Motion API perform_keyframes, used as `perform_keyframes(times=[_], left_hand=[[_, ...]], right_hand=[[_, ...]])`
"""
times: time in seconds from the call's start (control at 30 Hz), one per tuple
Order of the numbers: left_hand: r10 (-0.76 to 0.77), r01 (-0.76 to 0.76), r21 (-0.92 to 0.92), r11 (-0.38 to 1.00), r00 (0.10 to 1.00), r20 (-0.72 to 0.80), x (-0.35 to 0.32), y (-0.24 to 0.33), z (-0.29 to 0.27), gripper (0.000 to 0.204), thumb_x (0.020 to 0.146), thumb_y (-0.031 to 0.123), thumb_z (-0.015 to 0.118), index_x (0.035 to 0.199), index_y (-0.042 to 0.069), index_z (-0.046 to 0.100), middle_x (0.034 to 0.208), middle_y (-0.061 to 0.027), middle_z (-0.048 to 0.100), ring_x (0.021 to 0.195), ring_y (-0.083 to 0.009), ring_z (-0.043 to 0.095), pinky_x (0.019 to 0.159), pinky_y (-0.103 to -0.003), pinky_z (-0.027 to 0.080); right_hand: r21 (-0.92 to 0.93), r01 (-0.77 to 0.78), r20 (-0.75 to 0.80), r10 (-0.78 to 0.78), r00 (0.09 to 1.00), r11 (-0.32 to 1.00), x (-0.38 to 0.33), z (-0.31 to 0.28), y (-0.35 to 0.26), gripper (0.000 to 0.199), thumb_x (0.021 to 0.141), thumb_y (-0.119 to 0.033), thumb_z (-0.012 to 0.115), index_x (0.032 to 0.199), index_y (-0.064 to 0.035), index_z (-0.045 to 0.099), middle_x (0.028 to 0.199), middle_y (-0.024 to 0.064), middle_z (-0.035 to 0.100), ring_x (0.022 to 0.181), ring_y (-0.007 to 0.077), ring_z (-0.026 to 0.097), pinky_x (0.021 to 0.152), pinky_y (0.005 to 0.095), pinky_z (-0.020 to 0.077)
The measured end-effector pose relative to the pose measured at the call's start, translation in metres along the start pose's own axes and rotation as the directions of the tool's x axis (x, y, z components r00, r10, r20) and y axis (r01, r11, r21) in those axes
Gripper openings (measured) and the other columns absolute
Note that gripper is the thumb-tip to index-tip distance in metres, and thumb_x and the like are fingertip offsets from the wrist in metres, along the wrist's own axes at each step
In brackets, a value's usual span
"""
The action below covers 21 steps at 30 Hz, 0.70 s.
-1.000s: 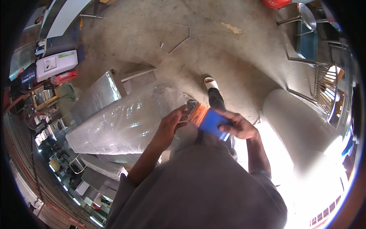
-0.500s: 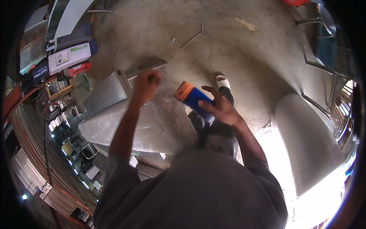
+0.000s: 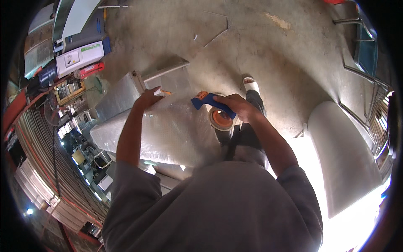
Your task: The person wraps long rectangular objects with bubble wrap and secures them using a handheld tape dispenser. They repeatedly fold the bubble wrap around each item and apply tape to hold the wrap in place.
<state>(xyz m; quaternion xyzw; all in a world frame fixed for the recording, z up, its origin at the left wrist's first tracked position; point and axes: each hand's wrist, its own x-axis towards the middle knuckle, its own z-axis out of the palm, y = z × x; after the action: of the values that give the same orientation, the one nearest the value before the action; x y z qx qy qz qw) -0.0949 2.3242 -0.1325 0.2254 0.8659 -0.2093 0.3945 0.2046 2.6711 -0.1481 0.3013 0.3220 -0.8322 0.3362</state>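
Observation:
A large bundle wrapped in clear bubble wrap (image 3: pixel 168 130) lies in front of me. My right hand (image 3: pixel 239 107) grips a blue and orange tape dispenser (image 3: pixel 212 107) with a roll of tape on it, held at the bundle's right end. My left hand (image 3: pixel 147 98) presses flat on the bundle's top, at its far edge, fingers down on the wrap. A second long wrapped piece (image 3: pixel 117 94) lies just behind the bundle to the left.
Bare concrete floor (image 3: pixel 260 46) stretches ahead. A white rounded panel (image 3: pixel 340 155) leans at the right. Shelves with boxes and small goods (image 3: pixel 63 63) line the left side. A metal chair frame (image 3: pixel 361 46) stands at the far right. My foot in a white shoe (image 3: pixel 251 85) is beyond the bundle.
My left hand came down from reaching out and now rests on the bundle. My right hand brought the tape dispenser lower, to the bundle's right end.

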Motion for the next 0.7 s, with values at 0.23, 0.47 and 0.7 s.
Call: perform_keyframes(times=[0.23, 0.47, 0.7], left_hand=[[0.144, -0.462, -0.277, 0.842, 0.689, -0.710, -0.090, 0.092, -0.032, 0.046, 0.095, 0.029, 0.070, 0.134, 0.006, 0.063, 0.131, -0.0211, 0.065, 0.127, -0.0389, 0.058, 0.109, -0.047, 0.044], [0.722, -0.713, 0.168, 0.680, 0.613, -0.320, -0.255, 0.204, 0.076, 0.062, 0.080, 0.046, 0.081, 0.131, 0.015, 0.064, 0.146, -0.0133, 0.052, 0.145, -0.0351, 0.043, 0.120, -0.057, 0.030], [0.655, -0.743, 0.224, 0.631, 0.355, -0.667, -0.226, 0.189, 0.114, 0.019, 0.079, 0.023, 0.067, 0.094, 0.012, 0.071, 0.113, -0.0091, 0.067, 0.126, -0.0316, 0.060, 0.117, -0.053, 0.035]], right_hand=[[0.146, -0.015, -0.022, 0.018, 1.000, 0.989, -0.036, -0.006, 0.063, 0.043, 0.102, -0.042, 0.064, 0.098, 0.0003, 0.073, 0.068, 0.0040, 0.064, 0.054, 0.0112, 0.058, 0.047, 0.0286, 0.0440], [0.111, 0.071, -0.098, -0.060, 0.993, 0.991, -0.067, -0.006, 0.120, 0.044, 0.102, -0.046, 0.062, 0.097, -0.0034, 0.071, 0.065, 0.0018, 0.059, 0.054, 0.0116, 0.055, 0.051, 0.0266, 0.0418], [0.209, 0.212, -0.123, -0.189, 0.974, 0.955, -0.097, -0.007, 0.183, 0.047, 0.103, -0.051, 0.060, 0.102, -0.0050, 0.071, 0.064, -0.0002, 0.057, 0.053, 0.0102, 0.053, 0.050, 0.0249, 0.0401]])
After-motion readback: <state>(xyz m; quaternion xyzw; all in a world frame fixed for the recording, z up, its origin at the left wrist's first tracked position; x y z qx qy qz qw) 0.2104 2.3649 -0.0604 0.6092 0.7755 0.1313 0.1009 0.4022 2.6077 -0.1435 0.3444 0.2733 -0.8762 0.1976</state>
